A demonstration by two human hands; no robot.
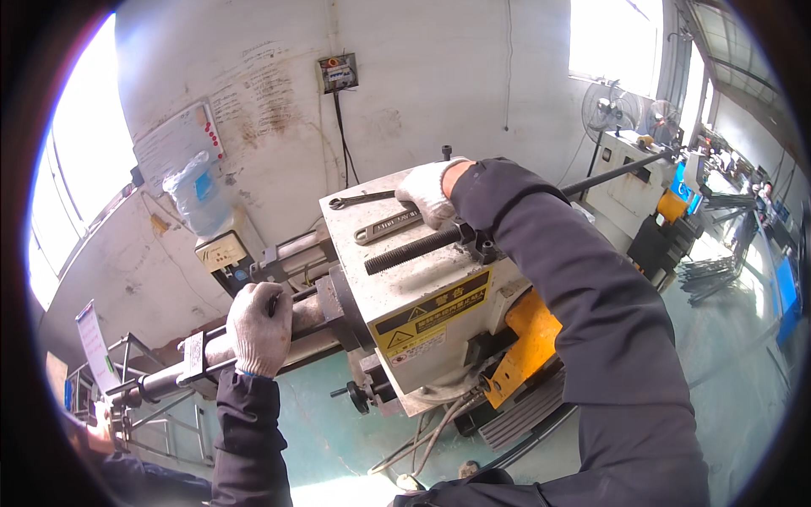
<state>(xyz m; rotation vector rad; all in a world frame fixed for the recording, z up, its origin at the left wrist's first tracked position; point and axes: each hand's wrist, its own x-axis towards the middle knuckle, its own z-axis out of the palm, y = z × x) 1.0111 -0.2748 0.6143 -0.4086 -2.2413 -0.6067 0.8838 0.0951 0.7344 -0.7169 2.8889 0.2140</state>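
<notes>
Two dark sleeves [621,338], reaching in from the lower edge to white-gloved hands. Left hand [258,329] curled into a fist against the grey shaft [221,348], thumb side up; impossible to tell if gripping it or holding anything inside. Handwheel [358,397] below, yellow guard [525,346] under the right sleeve. Threaded rod [412,252] aslant on top of the pale machine [393,290]. Just beyond it, wrench [384,229] and, farther back, spanner [361,201], both flat on the same top. Right hand [429,193] over the right ends of both, fingers bent downward; contact part-hidden, so impossible to tell how firm the hold, or on which tool. Part of another person [144,477] at the lower left, near the shaft's far end. Behind the machine, water bottle [203,203] on a dispenser [224,255]. On the wall [431,76], control box [338,73] with hanging cable [342,127]. Farther right, fan [606,110] near a bright window [615,38].
</notes>
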